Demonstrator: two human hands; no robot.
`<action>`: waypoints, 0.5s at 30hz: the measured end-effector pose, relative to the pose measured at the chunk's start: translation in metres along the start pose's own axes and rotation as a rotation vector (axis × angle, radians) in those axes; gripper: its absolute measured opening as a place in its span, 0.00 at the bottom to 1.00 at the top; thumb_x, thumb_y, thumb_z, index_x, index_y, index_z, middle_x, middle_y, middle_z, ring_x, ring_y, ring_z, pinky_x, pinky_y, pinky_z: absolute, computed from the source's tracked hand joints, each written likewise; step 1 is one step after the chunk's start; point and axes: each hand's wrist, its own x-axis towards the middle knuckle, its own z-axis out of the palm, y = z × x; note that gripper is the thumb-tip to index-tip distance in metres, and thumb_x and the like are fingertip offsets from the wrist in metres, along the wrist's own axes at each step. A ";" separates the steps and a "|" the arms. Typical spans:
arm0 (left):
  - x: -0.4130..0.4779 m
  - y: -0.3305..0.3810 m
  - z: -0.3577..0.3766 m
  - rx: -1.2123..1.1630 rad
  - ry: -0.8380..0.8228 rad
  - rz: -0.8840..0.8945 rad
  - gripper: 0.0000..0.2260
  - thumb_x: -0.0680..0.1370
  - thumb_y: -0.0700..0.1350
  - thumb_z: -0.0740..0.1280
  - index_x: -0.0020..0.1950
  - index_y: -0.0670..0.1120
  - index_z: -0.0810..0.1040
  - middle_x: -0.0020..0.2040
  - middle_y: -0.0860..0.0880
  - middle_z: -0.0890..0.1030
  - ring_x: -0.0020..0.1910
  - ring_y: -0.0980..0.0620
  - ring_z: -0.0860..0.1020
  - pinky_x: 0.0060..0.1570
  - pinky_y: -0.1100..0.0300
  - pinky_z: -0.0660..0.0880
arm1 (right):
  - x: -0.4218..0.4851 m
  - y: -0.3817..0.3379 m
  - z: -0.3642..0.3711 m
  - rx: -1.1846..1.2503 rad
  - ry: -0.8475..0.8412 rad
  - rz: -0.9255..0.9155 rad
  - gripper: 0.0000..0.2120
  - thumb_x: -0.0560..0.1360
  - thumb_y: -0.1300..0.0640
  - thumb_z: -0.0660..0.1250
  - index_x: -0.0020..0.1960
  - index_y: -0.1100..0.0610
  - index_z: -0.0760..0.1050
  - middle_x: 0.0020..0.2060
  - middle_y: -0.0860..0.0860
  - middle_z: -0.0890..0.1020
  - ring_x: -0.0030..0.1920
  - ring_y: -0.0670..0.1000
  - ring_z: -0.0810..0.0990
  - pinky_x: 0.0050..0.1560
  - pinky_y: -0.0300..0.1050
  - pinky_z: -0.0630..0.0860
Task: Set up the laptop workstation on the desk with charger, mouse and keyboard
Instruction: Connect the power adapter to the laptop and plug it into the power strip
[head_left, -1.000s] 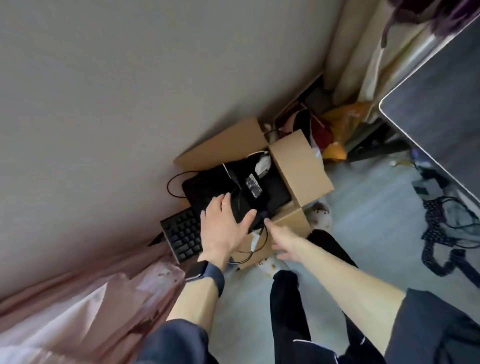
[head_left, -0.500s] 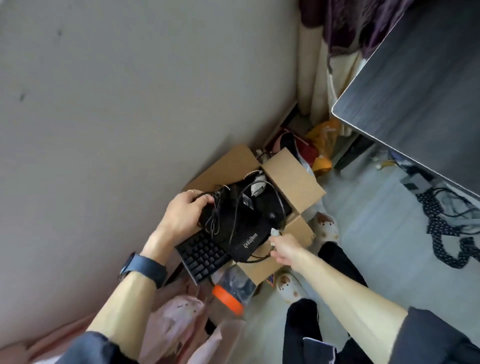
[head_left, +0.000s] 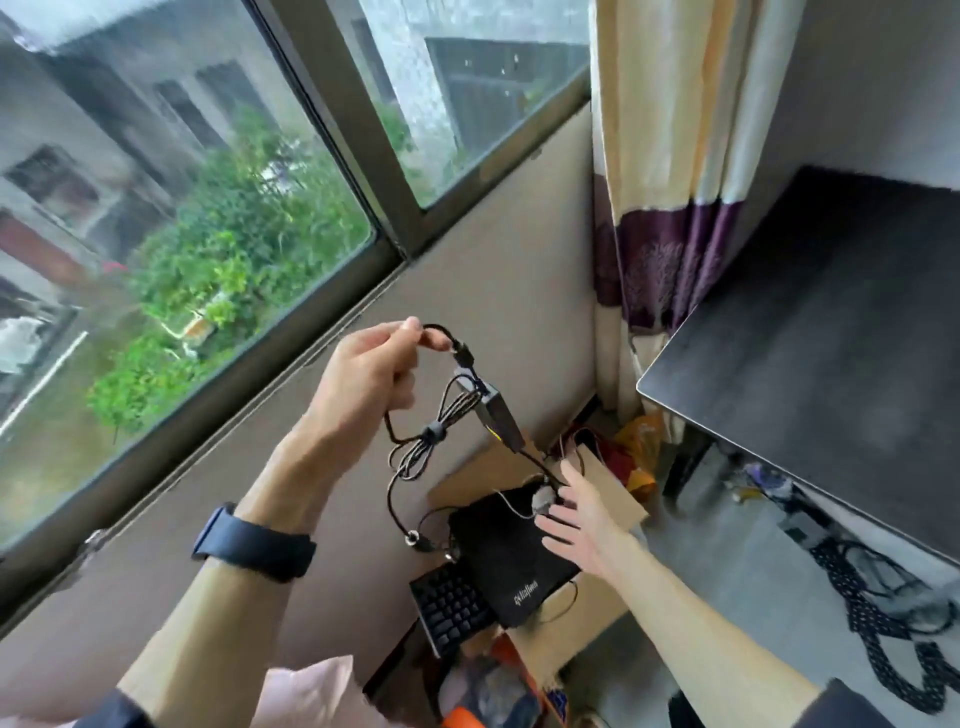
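My left hand (head_left: 371, 371) is raised in front of the window and pinches the black cable of the charger (head_left: 497, 415). Its brick and bundled cord hang in the air above the cardboard box (head_left: 605, 480) on the floor. My right hand (head_left: 576, 512) hovers open over the box, fingers spread, by a small white mouse (head_left: 541, 500) that lies on a black sleeve (head_left: 511, 561). A black keyboard (head_left: 449, 605) sticks out of the box at the lower left. The dark desk (head_left: 831, 358) stands at the right.
A window (head_left: 208, 208) fills the upper left, with a cream and purple curtain (head_left: 670, 197) in the corner. Bags and clutter (head_left: 631, 441) lie under the desk's edge. Dotted cables (head_left: 883, 639) lie on the floor at the right. An orange-lidded object (head_left: 498, 696) sits below the box.
My left hand has lifted the charger out of the box by its cable, up to window height. My right hand let go of the box's edge and opened over the mouse. The view tilted upward.
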 end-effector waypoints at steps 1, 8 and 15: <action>-0.006 0.022 -0.005 -0.032 -0.005 0.048 0.14 0.84 0.45 0.58 0.47 0.40 0.80 0.28 0.56 0.59 0.24 0.57 0.55 0.26 0.64 0.55 | -0.011 -0.011 0.004 0.059 -0.007 -0.009 0.40 0.75 0.32 0.64 0.78 0.55 0.62 0.73 0.58 0.71 0.62 0.58 0.79 0.64 0.57 0.76; -0.033 0.123 -0.021 0.013 -0.151 0.234 0.15 0.82 0.47 0.62 0.42 0.44 0.85 0.33 0.48 0.69 0.27 0.55 0.56 0.26 0.65 0.54 | -0.046 -0.061 0.003 0.236 -0.003 -0.060 0.20 0.79 0.48 0.68 0.64 0.56 0.67 0.54 0.63 0.80 0.42 0.56 0.84 0.40 0.48 0.79; -0.053 0.152 -0.039 0.245 -0.048 0.166 0.15 0.83 0.48 0.61 0.53 0.39 0.82 0.29 0.58 0.72 0.27 0.57 0.65 0.31 0.64 0.64 | -0.115 -0.090 -0.009 -0.027 0.271 -0.482 0.11 0.71 0.74 0.68 0.46 0.59 0.75 0.29 0.53 0.77 0.27 0.47 0.74 0.30 0.39 0.72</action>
